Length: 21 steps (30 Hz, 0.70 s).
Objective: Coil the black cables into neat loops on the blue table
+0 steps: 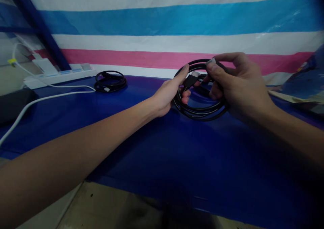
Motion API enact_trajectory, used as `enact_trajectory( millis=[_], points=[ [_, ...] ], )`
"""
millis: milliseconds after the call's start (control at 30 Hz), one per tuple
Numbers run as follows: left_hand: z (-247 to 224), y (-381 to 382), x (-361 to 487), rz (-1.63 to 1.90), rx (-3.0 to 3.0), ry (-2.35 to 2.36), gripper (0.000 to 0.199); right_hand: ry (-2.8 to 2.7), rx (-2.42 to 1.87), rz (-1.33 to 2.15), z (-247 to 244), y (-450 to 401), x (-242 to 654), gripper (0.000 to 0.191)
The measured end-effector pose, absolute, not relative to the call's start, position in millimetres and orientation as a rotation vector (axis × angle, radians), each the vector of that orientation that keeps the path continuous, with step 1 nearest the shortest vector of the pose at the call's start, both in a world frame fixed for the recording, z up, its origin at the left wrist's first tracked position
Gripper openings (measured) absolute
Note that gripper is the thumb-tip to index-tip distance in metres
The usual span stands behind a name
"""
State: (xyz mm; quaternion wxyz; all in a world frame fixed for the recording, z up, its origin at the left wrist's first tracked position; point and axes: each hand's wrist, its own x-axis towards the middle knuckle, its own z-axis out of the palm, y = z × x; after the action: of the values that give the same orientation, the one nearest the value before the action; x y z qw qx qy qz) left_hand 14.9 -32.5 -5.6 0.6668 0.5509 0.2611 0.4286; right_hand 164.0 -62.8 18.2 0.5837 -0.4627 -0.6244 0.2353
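Both hands hold a coiled black USB cable above the blue table. My left hand grips the coil's left side, its thumb over the loops and its fingers curled behind and through them. Inside the ring a black plug with a metal end points up and to the right. At the coil's upper right, my right hand pinches a small pale piece between thumb and finger, with its other fingers curled around the loops. What this pale piece is cannot be made out clearly.
Another coiled black cable lies on the blue table at the left. Behind it stands a white power strip with a plugged-in charger and a white cord. A dark flat object sits far left. A striped sheet hangs behind.
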Motion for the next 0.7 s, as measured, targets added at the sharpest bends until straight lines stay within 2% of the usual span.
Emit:
enact_trajectory(
  millis=[167,300,467,533,600,700],
  points=[
    [3.3,-37.5,16.7,0.972,1.285,0.564,0.046,-1.578,-1.174,0.599,11.7,-52.2,175.1,0.014],
    [4.8,-42.6,16.2,0.976,1.363,0.484,0.033,-1.581,-1.251,0.823,7.3,-48.9,176.7,0.018],
    [0.5,-35.7,14.0,1.185,1.327,0.606,0.025,-1.456,-1.126,0.987,9.9,-55.1,162.9,0.005],
    [0.8,-33.4,14.2,1.263,1.3,0.617,0.02,-1.362,-1.109,1.016,12.1,-57.9,158.1,0.008],
    [2.9,-36.2,15.5,1.229,1.272,0.559,0.022,-1.273,-1.085,1.017,13.6,-59.5,156.4,0.015],
    [7.6,-52.6,20.1,1.019,1.225,0.389,0.034,-1.202,-1.062,0.985,13.1,-59.5,159.4,0.019]
  ],
)
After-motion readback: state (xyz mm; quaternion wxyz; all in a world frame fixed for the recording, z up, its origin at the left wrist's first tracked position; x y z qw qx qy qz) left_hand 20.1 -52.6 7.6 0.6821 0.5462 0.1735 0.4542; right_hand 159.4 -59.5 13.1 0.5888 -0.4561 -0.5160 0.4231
